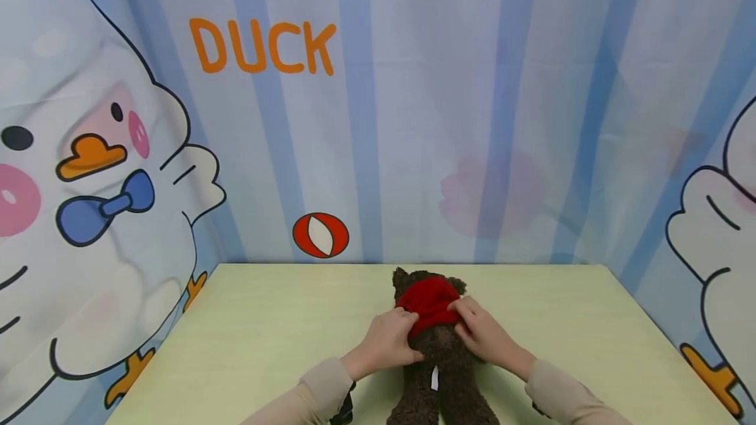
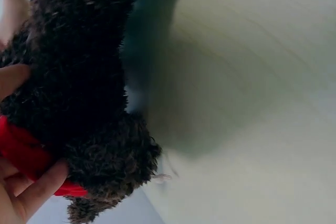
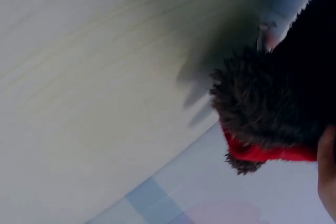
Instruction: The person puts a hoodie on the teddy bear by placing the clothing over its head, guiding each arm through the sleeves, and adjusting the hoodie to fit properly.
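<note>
between both hands' fingers, red cloth (image 1: 430,297) sits across a brown plush toy (image 1: 441,345); left hand (image 1: 386,341) grips one edge, thumb apart on fur, right hand (image 1: 487,336) pinches the other, likely for even tension. pale table (image 1: 283,333) below the fingers, curtain (image 1: 413,117) beyond.

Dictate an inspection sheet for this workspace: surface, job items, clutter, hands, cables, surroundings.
Surface: pale yellow table
Job items: brown plush toy, legs toward the person; red cloth across it below the ears; white tag near the leg tops
Clutter: nothing seen
Left hand: holds the cloth's edge, thumb against brown fur
Right hand: holds the cloth's opposite edge
Cables: nothing seen
Surroundings: blue-striped backdrop printed with cartoon birds and "DUCK"
</note>
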The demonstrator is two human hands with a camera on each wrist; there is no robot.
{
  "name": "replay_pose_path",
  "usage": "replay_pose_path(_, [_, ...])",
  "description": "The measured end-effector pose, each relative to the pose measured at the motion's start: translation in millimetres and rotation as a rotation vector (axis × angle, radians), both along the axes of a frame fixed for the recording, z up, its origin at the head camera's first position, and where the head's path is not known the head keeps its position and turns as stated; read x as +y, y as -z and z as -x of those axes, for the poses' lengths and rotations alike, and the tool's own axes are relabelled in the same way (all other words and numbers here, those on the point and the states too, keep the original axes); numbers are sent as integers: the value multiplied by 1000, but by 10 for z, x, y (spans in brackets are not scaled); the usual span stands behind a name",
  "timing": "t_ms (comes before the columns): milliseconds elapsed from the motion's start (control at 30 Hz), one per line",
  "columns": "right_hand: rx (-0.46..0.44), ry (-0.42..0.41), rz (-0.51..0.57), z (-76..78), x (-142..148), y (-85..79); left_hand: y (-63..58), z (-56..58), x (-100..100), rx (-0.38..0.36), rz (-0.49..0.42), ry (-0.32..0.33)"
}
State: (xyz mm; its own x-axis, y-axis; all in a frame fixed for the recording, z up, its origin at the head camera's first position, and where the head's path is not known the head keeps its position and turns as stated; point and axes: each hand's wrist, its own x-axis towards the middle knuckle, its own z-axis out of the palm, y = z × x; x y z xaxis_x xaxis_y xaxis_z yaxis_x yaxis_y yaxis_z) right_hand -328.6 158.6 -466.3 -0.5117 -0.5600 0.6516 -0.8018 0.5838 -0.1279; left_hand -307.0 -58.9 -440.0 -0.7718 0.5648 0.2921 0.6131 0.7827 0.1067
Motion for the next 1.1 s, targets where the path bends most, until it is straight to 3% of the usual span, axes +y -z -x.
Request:
replay_pose_path(133, [-362,-146,-58,4,75,-111,72,-5,-51,25,-35,6])
replay_pose_path(233, [-505,-172,-170,-16,133,-197,104,-14,-80,43,-57,20])
replay_pose_path(300, [-453,-152,-237,-32,152,-198,126,-21,-94,84,-42,46])
replay_pose_path(400, [-183,-109,-255,-56,142,-109,167,-31,-104,195,12,114])
replay_pose_path(467, [2,-87,-192,-62,118,-28,197,-37,-104,277,38,162])
replay_pose_path(533, [126,-95,-106,-58,86,32,210,-42,-100,347,48,199])
replay_pose_path(767, [379,-102,103,45,-47,61,199,-23,-47,575,57,234])
replay_pose_path(867, [444,-83,120,70,-59,52,214,1,-42,688,63,232])
replay_pose_path(1000, [415,15,104,36,-18,95,280,59,-62,826,62,165])
replay_pose_path(1067, [365,94,102,3,2,133,321,83,-74,831,27,127])
replay_pose_path(1100, [317,137,109,-14,8,155,339,89,-80,797,-15,112])
